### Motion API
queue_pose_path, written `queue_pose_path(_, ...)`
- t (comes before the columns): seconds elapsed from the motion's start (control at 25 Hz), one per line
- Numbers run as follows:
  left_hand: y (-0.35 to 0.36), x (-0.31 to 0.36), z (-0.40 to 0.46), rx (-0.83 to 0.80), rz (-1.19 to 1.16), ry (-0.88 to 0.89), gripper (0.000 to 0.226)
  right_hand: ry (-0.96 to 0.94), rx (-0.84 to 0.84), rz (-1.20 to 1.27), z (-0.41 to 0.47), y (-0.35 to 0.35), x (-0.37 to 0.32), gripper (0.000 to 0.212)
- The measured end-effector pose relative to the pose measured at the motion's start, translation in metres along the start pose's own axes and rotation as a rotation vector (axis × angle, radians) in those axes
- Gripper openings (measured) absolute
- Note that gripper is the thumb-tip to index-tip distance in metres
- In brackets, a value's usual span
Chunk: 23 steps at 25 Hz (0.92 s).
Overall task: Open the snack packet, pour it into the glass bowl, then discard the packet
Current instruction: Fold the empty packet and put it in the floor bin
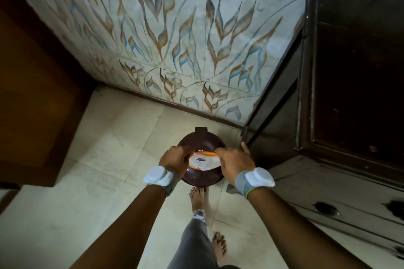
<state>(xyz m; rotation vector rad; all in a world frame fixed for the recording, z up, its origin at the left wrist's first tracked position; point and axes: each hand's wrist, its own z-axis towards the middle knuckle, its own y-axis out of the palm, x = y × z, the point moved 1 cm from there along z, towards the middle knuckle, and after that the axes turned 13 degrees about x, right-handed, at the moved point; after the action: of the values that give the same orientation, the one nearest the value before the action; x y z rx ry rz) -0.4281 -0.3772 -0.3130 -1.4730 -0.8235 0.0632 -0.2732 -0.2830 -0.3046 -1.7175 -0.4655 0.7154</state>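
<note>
A white and orange snack packet (204, 161) is held flat between both hands, directly above a round dark brown dustbin (202, 141) standing on the floor. My left hand (175, 157) grips the packet's left edge. My right hand (235, 162) grips its right edge, fingers curled over the top. Both wrists carry grey bands with white pods. The bin's lid stands open at the back, and its inside is mostly hidden by the packet and hands. No glass bowl is in view.
A dark wooden cabinet (349, 72) stands to the right, close to the bin. A patterned tiled wall (185, 39) rises behind, and a brown door (32, 83) is on the left. My bare feet (196, 197) rest on the pale floor tiles just before the bin.
</note>
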Motion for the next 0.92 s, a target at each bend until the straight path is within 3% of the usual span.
queue_pose_path(0.16, -0.007, -0.004, 0.013, 0.018, -0.013, -0.043, 0.034, 0.01, 0.017, 0.036, 0.02, -0.006, -0.006, 0.036)
queue_pose_path(0.4, -0.036, 0.003, 0.038, 0.109, -0.079, -0.031, 0.044, 0.041, 0.18, 0.045, 0.047, -0.025, -0.016, 0.033)
queue_pose_path(0.52, -0.046, 0.008, 0.05, 0.138, -0.085, -0.012, 0.035, 0.06, 0.234, 0.05, 0.056, -0.035, -0.018, 0.027)
queue_pose_path(0.92, -0.045, 0.013, 0.055, 0.116, -0.045, 0.021, 0.033, 0.091, 0.206, 0.041, 0.053, -0.035, -0.016, 0.026)
